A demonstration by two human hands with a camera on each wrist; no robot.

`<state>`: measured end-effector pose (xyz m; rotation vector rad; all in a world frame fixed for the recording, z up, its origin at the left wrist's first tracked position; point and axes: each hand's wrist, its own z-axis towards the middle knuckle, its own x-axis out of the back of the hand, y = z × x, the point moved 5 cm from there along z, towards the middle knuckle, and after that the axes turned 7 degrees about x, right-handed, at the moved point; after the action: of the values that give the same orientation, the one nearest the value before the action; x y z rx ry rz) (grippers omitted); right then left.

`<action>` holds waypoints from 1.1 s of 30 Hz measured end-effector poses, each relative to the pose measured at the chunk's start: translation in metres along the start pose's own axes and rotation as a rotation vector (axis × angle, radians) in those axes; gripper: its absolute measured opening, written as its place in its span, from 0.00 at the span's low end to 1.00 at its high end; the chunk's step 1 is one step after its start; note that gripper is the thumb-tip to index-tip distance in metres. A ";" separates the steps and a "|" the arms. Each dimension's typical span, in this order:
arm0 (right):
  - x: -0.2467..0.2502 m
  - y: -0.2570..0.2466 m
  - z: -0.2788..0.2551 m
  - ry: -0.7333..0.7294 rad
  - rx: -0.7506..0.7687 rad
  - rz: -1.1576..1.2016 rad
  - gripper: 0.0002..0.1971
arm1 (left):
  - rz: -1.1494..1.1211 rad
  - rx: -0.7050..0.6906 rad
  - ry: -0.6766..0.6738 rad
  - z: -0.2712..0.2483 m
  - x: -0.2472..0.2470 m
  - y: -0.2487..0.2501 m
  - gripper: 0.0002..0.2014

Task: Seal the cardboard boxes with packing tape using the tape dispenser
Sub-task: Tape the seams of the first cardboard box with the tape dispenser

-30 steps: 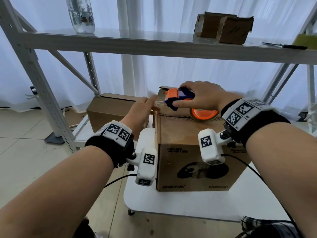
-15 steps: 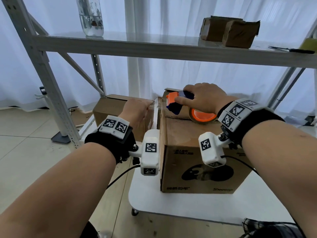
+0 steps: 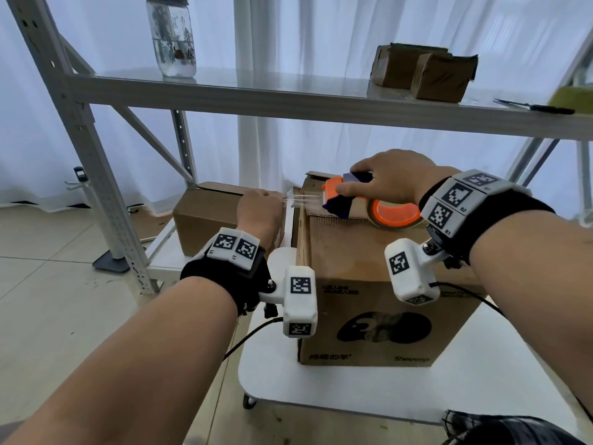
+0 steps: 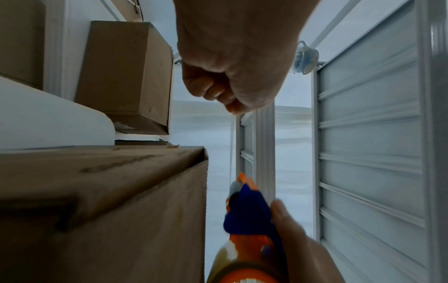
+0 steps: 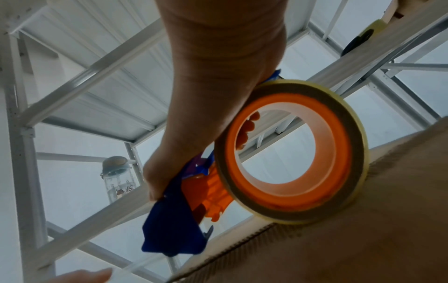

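The right hand (image 3: 393,181) wraps the orange-and-blue tape dispenser (image 3: 349,197), which rests on top of the printed cardboard box (image 3: 369,290) on the white worktop (image 3: 321,387). A clear strip of tape (image 3: 303,198) runs level from the dispenser's mouth leftward to the left hand (image 3: 260,210), whose grip pinches its free end just past the box's left edge. That end probably goes down the near side. The box print reads "Sheeeep".

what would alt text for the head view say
Right hand holds an orange tape dispenser on a cardboard box while the left hand pinches clear tape stretched off its front. The box sits on a white table under a metal shelf.
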<state>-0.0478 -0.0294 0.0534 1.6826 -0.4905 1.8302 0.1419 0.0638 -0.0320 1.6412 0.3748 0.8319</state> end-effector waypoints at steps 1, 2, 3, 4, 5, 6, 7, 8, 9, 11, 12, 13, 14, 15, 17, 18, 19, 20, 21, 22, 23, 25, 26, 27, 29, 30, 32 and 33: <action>-0.003 0.003 -0.002 -0.015 -0.003 -0.011 0.40 | -0.017 0.033 0.002 0.001 0.000 -0.006 0.15; -0.007 0.007 -0.005 -0.028 -0.006 -0.009 0.40 | -0.040 0.067 0.004 0.000 0.000 -0.012 0.14; -0.012 0.009 -0.008 -0.037 -0.008 0.008 0.40 | -0.054 0.086 0.010 0.000 0.001 -0.017 0.13; -0.016 0.010 -0.010 -0.036 -0.008 0.029 0.40 | -0.064 0.091 0.020 -0.002 0.002 -0.021 0.13; -0.018 0.009 -0.011 -0.029 -0.004 0.044 0.40 | -0.076 0.089 0.027 -0.003 0.003 -0.024 0.14; -0.019 0.008 -0.011 -0.021 -0.001 0.050 0.40 | -0.088 0.085 0.029 -0.004 0.003 -0.026 0.14; -0.019 0.007 -0.010 -0.016 0.001 0.051 0.40 | -0.094 0.079 0.031 -0.004 0.004 -0.028 0.13; -0.019 0.006 -0.009 -0.016 0.001 0.048 0.40 | -0.092 0.076 0.034 -0.004 0.004 -0.029 0.12; -0.020 0.005 -0.008 -0.018 0.001 0.041 0.40 | -0.093 0.076 0.040 -0.004 0.004 -0.030 0.11; -0.022 0.004 -0.007 -0.023 -0.001 0.016 0.39 | -0.091 0.070 0.055 -0.004 0.004 -0.033 0.11; -0.022 0.003 -0.005 -0.026 -0.004 0.004 0.38 | -0.084 0.065 0.063 -0.005 0.003 -0.034 0.11; -0.023 0.002 -0.004 -0.031 -0.004 -0.006 0.38 | -0.082 0.058 0.076 -0.004 0.003 -0.035 0.12; -0.023 0.001 -0.002 -0.039 -0.001 -0.015 0.38 | -0.086 0.055 0.086 -0.005 0.003 -0.036 0.13; -0.023 0.000 0.000 -0.044 0.004 -0.025 0.38 | -0.090 0.058 0.097 -0.004 0.003 -0.037 0.14; -0.023 -0.003 0.003 -0.046 0.016 -0.043 0.38 | -0.093 0.073 0.111 -0.001 0.005 -0.041 0.14; -0.024 -0.004 0.005 -0.047 0.021 -0.054 0.38 | -0.089 0.077 0.110 0.000 0.006 -0.042 0.14; -0.025 -0.005 0.006 -0.052 0.026 -0.067 0.38 | -0.079 0.068 0.105 0.001 0.007 -0.043 0.14; -0.026 -0.006 0.007 -0.057 0.028 -0.079 0.38 | -0.056 0.050 0.094 0.001 0.007 -0.044 0.15; -0.027 -0.007 0.008 -0.063 0.031 -0.091 0.37 | -0.026 0.024 0.086 0.001 0.007 -0.045 0.16; -0.027 -0.008 0.009 -0.067 0.034 -0.103 0.37 | 0.001 -0.003 0.081 0.001 0.006 -0.045 0.17; -0.027 -0.009 0.010 -0.069 0.036 -0.115 0.36 | 0.018 -0.028 0.084 0.001 0.007 -0.046 0.18; -0.028 -0.010 0.013 -0.068 0.046 -0.124 0.36 | 0.032 -0.053 0.108 0.002 0.008 -0.048 0.19; -0.028 -0.011 0.014 -0.065 0.051 -0.122 0.36 | 0.031 -0.053 0.125 0.003 0.009 -0.049 0.19; -0.029 -0.010 0.015 -0.062 0.052 -0.117 0.37 | 0.026 -0.051 0.140 0.004 0.009 -0.049 0.18; -0.029 -0.009 0.017 -0.055 0.053 -0.110 0.37 | 0.018 -0.047 0.159 0.007 0.009 -0.049 0.18; -0.029 -0.009 0.018 -0.055 0.055 -0.111 0.37 | 0.025 -0.045 0.160 0.007 0.009 -0.049 0.17; -0.031 -0.010 0.020 -0.064 0.060 -0.123 0.37 | 0.054 -0.038 0.147 0.010 0.007 -0.052 0.17; -0.031 -0.011 0.021 -0.068 0.064 -0.136 0.37 | 0.070 -0.028 0.136 0.010 0.006 -0.056 0.17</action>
<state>-0.0242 -0.0400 0.0239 1.7802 -0.3400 1.7122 0.1641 0.0740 -0.0833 1.5837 0.3999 1.0005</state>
